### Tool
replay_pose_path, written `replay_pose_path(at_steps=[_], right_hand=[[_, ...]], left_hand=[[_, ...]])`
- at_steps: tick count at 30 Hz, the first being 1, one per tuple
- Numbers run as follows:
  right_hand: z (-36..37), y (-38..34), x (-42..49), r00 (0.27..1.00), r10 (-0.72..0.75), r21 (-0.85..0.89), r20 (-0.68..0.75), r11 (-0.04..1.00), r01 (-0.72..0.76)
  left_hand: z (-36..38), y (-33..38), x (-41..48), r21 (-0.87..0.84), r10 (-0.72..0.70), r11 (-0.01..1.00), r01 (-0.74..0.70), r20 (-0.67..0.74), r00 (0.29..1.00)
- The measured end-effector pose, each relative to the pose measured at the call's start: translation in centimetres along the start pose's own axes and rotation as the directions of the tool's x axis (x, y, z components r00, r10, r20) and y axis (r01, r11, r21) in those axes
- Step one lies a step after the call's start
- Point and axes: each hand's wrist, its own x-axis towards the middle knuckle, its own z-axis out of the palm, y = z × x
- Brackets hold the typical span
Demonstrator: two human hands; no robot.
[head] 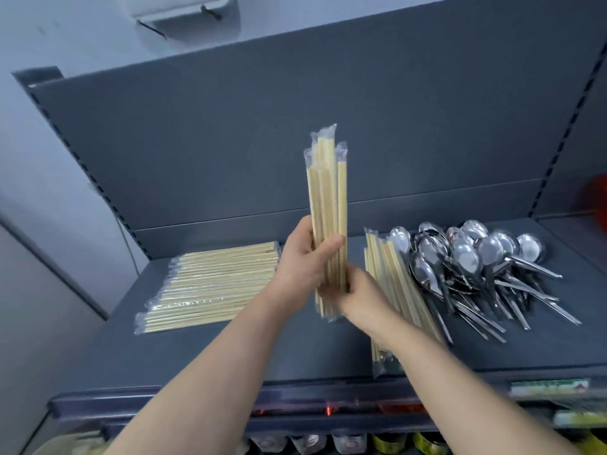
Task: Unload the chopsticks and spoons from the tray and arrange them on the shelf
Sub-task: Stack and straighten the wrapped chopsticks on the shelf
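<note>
We hold a bundle of chopsticks (pixel 328 208), each pair in clear plastic wrap, upright above the middle of the dark grey shelf (pixel 262 349), its lower end lifted clear of the surface. Our left hand (pixel 302 261) grips the bundle just below its middle, with the thumb curled across the front and the fingers wrapped behind. Our right hand (pixel 358 297) closes round the bottom end from the right side; it is blurred, so we cannot tell how each finger lies. Toward the left edge of the shelf a flat stack of wrapped chopsticks (pixel 210 287) lies crosswise, its sticks running roughly parallel to the front edge. Right of the middle a second pile of wrapped chopsticks (pixel 394 284) runs from the back toward the front edge, its near end reaching that edge and partly hidden by our right forearm. Just beside it, touching its right side, a heap of metal spoons (pixel 486 264) fills the right part of the shelf, bowls toward the back panel (pixel 295 126) and handles fanned toward the front right corner. Below the front edge, a row of bottles (pixel 308 443) shows on a lower level.
</note>
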Motion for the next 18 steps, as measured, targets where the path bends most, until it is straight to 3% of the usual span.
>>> replay_pose_path(at_steps=[4,10,15,18], right_hand=[[0.7,-0.1,0.3,0.999,-0.046,-0.07,0.008,0.996,0.047],[1.2,1.6,0.1,1.0,-0.003,-0.071,0.002,0.997,0.004],[1.9,1.4,0.1,0.997,-0.02,0.008,-0.079,1.0,0.021],[2.6,0.5,0.0,0.995,-0.063,-0.061,-0.082,0.996,0.059]], left_hand=[[-1.2,0.7,-0.1,0.005,0.034,0.999,-0.034,0.042,0.999],[-1.1,-0.4,-0.2,0.019,-0.023,1.0,0.021,0.125,0.992],[-1.3,-0.4,0.1,-0.034,-0.014,0.999,0.019,0.124,0.992],[-2.3,-0.6,-0.1,-0.073,-0.009,0.997,0.013,0.056,0.998]])
